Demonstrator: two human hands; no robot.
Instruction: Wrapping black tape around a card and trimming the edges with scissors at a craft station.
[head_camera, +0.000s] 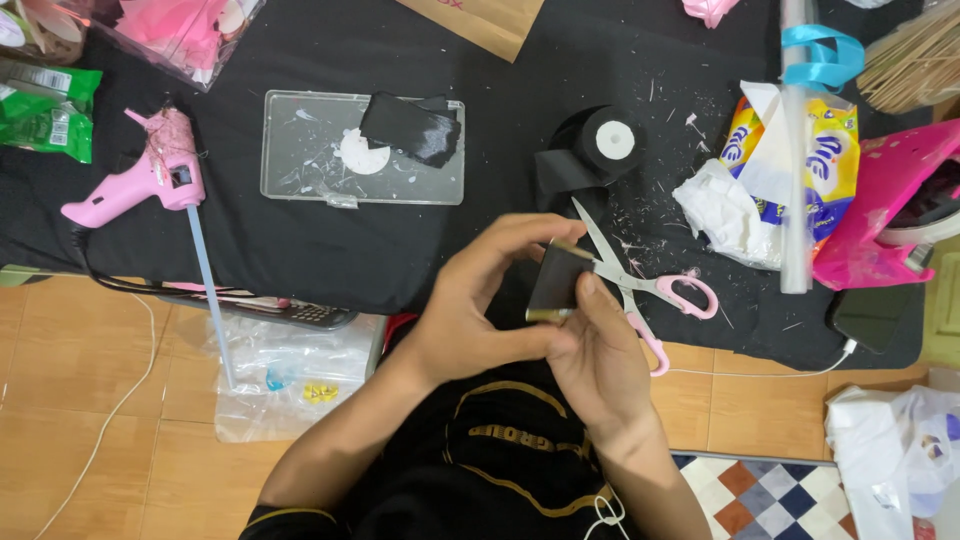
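1. The step in hand looks like shaping or folding a short piece of black ribbon (556, 283): both hands hold it in front of the body, above the near edge of the black cloth (300, 250) that covers the floor workspace.
2. The left hand (470, 310) curls around the piece from the left, its fingers (520, 232) arched over the top edge and clenched lightly on the ribbon.
3. The right hand (600, 350) comes up from below, its fingers pinching the lower right edge of the same piece, thumb pressed on its face.
4. The ribbon piece stands roughly upright between the two hands, apart from the cloth, with a paler strip along its bottom edge.
5. The pink-handled scissors (640, 290) lie just beside the right hand, blades pointing up and away towards the roll of black ribbon (600, 140).
6. The pink glue gun (150, 180) lies well apart to the left, with a clear plastic tray (300, 160) holding a black scrap between it and the roll.
7. My judgement: the next move calls for a steady pinch so the fold does not spring open, and one hand must come free to reach any tool.
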